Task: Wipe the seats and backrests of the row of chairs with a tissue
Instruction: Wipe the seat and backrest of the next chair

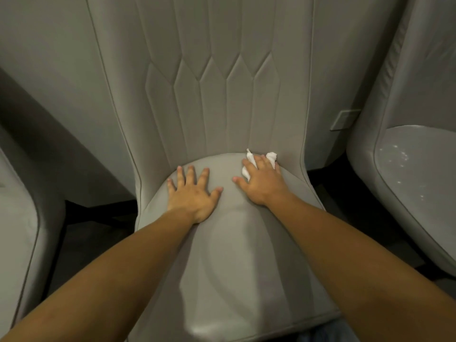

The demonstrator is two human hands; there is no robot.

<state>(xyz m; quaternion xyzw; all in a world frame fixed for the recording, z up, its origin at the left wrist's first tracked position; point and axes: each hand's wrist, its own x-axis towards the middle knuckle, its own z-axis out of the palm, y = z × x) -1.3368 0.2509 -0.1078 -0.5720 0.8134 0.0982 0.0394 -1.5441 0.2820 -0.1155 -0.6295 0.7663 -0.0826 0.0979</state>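
A grey leather chair fills the middle of the view, its seat (237, 255) below me and its quilted backrest (214, 77) rising behind. My right hand (262, 180) presses a crumpled white tissue (248, 166) onto the back right of the seat, close to where seat and backrest meet. The tissue pokes out from under my fingers. My left hand (193, 193) lies flat on the back left of the seat, fingers spread, holding nothing.
A second grey chair (417, 174) stands close on the right, with light specks on its seat. Part of a third chair (17, 230) shows at the left edge. Dark floor (93, 243) lies in the gaps between the chairs.
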